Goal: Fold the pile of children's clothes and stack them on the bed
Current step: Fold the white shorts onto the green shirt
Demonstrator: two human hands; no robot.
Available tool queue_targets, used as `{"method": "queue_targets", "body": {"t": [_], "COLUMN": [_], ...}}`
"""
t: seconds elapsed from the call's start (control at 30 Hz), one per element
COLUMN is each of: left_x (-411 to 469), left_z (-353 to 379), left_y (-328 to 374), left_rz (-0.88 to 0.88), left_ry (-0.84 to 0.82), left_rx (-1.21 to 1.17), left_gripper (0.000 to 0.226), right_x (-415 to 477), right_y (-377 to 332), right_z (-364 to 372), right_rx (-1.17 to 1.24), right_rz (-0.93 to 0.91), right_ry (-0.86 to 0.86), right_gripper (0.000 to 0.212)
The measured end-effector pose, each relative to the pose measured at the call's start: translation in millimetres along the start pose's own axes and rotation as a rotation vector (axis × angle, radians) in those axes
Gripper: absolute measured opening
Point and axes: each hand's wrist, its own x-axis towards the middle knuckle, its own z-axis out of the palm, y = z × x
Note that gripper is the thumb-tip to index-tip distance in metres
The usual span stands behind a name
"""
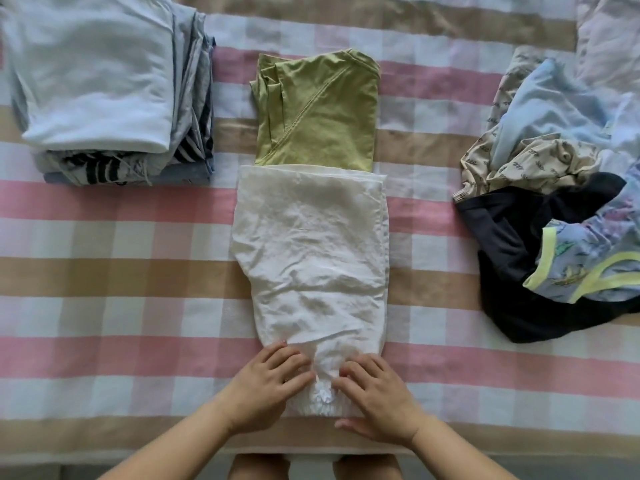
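folded stack (100, 84) left, garment (311, 258) centre, unfolded pile (554, 209) right, all on bed (138, 271)

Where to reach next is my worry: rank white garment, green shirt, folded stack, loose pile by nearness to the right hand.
1. White garment, under the right hand.
2. Loose pile, right.
3. Green shirt, ahead.
4. Folded stack, far left.

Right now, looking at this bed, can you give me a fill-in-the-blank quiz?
1. The left hand and right hand rest on the ____ garment.
2. Just beyond it lies a folded ____ top.
3. The folded stack sits on the person's ____; the loose pile sits opposite.
Missing: white; green; left.
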Motion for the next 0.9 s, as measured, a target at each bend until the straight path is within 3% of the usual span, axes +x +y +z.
{"method": "queue_targets", "body": {"t": [0.07, 0.2, 0.33, 0.43, 0.5, 0.67, 0.77, 0.9], "left_x": [-6.7, -1.6, 9.1, 13.6, 22.3, 81.3, 122.7, 152.9], "left_z": [0.1, 1.6, -2.5, -17.6, -32.3, -73.4, -85.5, -75.2], "left_y": [-12.2, -19.3, -7.3, -2.2, -2.1, -34.3, -74.2, -116.9], "left_rz": [0.012, -0.090, -0.286, -0.497, -0.600, -0.771, -0.877, -0.944], "left_ry": [-0.077, -0.025, 0.128, 0.253, 0.342, 0.639, 0.682, 0.605], "left_rx": [0.040, 0.022, -0.148, -0.424, -0.545, -0.580, -0.541, -0.454], "left_gripper": [0.039, 0.029, 0.022, 0.035, 0.035, 0.026, 0.031, 0.032], "right_x": [-8.2, -1.6, 14.2, 21.1, 31.8, 99.4, 144.3, 182.4], "right_y": [12.3, 20.2, 14.3, 13.9, 16.2, 41.4, 73.5, 109.3], "right_z": [5.8, 9.2, 1.4, -18.1, -38.8, -87.8, -95.9, -84.7], "right_rx": [-0.062, -0.068, 0.102, 0.347, 0.445, 0.615, 0.599, 0.522], "right_rz": [-0.017, 0.063, 0.193, 0.350, 0.396, 0.556, 0.688, 0.865], "right_ry": [-0.069, 0.041, 0.201, 0.326, 0.401, 0.625, 0.588, 0.493], "right_gripper": [0.053, 0.029, 0.018, 0.006, 0.018, 0.012, 0.022, 0.026]}}
